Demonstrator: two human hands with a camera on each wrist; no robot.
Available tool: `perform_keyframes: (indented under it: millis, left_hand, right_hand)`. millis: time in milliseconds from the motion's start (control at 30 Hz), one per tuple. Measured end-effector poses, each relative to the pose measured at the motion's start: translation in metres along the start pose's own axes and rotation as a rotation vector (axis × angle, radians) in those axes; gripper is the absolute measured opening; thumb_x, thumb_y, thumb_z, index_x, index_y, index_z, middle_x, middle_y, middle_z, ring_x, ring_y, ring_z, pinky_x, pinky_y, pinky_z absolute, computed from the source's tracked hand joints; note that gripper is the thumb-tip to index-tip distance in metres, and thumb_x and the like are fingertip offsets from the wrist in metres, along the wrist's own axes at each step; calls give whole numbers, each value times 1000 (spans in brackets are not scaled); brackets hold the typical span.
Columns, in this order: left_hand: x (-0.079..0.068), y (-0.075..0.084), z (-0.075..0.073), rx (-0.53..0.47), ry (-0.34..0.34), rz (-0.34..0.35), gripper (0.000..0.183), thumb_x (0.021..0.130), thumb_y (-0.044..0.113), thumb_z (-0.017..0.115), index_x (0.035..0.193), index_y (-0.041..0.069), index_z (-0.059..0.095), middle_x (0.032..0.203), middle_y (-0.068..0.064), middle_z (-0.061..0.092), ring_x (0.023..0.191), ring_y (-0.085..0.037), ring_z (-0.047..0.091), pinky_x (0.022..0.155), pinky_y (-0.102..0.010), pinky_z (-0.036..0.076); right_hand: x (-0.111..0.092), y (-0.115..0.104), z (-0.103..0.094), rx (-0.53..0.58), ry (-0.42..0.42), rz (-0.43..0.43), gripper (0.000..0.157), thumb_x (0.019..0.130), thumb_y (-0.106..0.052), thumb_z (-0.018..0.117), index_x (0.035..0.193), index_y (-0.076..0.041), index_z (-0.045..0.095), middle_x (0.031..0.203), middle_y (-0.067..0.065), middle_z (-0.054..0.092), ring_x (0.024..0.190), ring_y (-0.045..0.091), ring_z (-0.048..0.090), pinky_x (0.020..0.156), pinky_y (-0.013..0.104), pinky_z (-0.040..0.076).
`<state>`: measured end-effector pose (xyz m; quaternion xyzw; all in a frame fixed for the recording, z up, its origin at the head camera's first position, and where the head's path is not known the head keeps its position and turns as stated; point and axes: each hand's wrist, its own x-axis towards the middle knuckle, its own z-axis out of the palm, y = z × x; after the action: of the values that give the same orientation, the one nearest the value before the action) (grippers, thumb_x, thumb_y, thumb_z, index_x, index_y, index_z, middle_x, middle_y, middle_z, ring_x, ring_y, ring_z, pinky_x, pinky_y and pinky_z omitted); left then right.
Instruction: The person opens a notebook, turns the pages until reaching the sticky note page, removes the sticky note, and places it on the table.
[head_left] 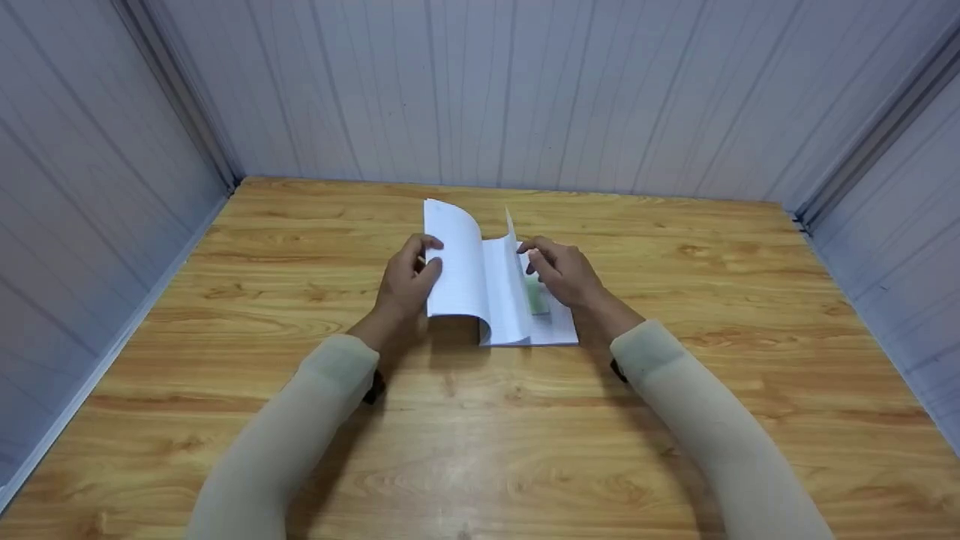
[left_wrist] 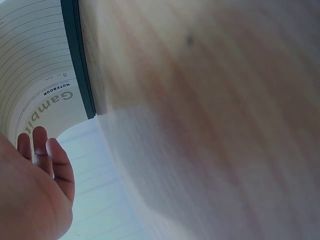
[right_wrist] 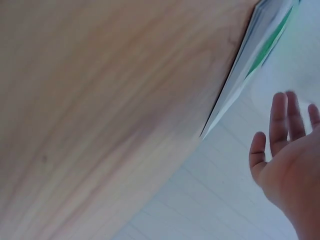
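Observation:
A notebook [head_left: 459, 270] with lined white pages stands partly open on the table. My left hand [head_left: 405, 279] grips its raised left part, thumb on the page and fingers toward the edge. In the left wrist view the printed cover [left_wrist: 45, 60] reads "Gambit" and "NOTEBOOK" beside a dark green strip. One loose-standing page [head_left: 511, 289] curves upward at the middle. My right hand [head_left: 566, 276] is at that page's right side, index fingertip at the sheet, other fingers relaxed. Beneath this hand a green slip [head_left: 537, 297] lies on the right-hand pages. Whether the right thumb touches paper is unclear.
The wood-grain table [head_left: 480, 450] spreads around the notebook on all sides. Pale panelled walls [head_left: 480, 90] close off its back, left and right. Dark bands show at both cuffs.

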<state>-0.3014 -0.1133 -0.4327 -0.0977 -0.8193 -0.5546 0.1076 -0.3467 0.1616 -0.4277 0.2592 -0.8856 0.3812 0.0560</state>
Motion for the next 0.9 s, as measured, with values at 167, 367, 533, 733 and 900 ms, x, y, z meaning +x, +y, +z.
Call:
perform_keyframes:
  millis: [167,367,533,733,900]
  left_hand:
    - [2,1,1,-5,1,-5,23,92,25,55,114,18,56,97,-2,48,79,-20,44,71,-32,38]
    - [5,2,1,-13,15,-23,26,91,29,61,113,16,56,96,-2,48,78,-20,44,69,-31,38]
    - [5,4,2,-18,0,-51,31,89,32,64,114,16,55,96,-6,50,78,-20,45,68,-30,40]
    - [6,5,1,-66,15,-69,32,87,28,67,114,15,55,97,-8,50,77,-18,45,66,-27,41]
    - [6,5,-2,-118,29,-82,36,83,17,67,117,17,55,99,-4,49,77,-19,46,64,-26,43]
  right_hand:
    - [1,-5,1,-69,-106,-78,32,94,-23,51,125,-23,58,91,5,72,78,16,63,69,32,47]
    - [3,-17,7,-159,-258,-72,47,92,-36,57,137,-31,47,112,4,69,101,22,63,87,43,49]
    - [1,-27,14,-197,-355,-37,57,91,-48,56,144,-39,36,135,0,56,115,23,57,101,53,38]
    - [-1,-37,17,-208,-380,-57,63,90,-58,52,147,-44,29,144,-1,47,126,24,51,103,55,35]
    - [-1,-39,15,-242,-372,-61,64,88,-57,55,146,-39,34,139,3,51,127,24,47,104,57,32]
